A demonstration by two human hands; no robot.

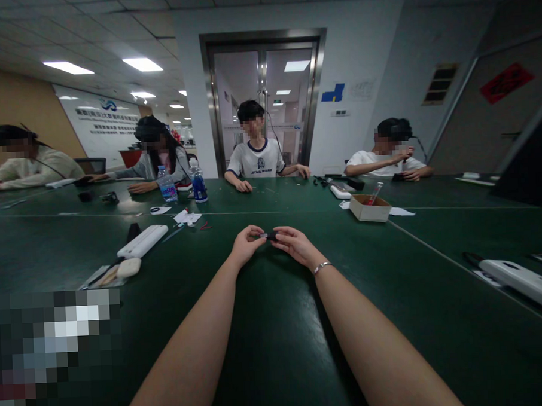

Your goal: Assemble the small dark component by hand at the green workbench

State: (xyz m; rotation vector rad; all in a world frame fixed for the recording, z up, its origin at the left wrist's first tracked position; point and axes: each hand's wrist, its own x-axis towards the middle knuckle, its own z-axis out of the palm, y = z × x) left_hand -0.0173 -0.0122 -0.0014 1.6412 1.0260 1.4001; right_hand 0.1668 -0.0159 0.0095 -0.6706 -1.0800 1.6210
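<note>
Head view: both hands, left (246, 245) and right (295, 245), pinch a small dark object (270, 235), mostly hidden by fingertips.

cardboard box (370, 209), water bottles (166, 185), perhaps chargers (142, 241)

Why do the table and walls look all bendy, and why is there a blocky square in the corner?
Head view: the wide lens curves the green table and ceiling edges; a pixelated patch hides the lower left; ceiling lights glare softly; the small dark object between both hands is too tiny to identify.
</note>
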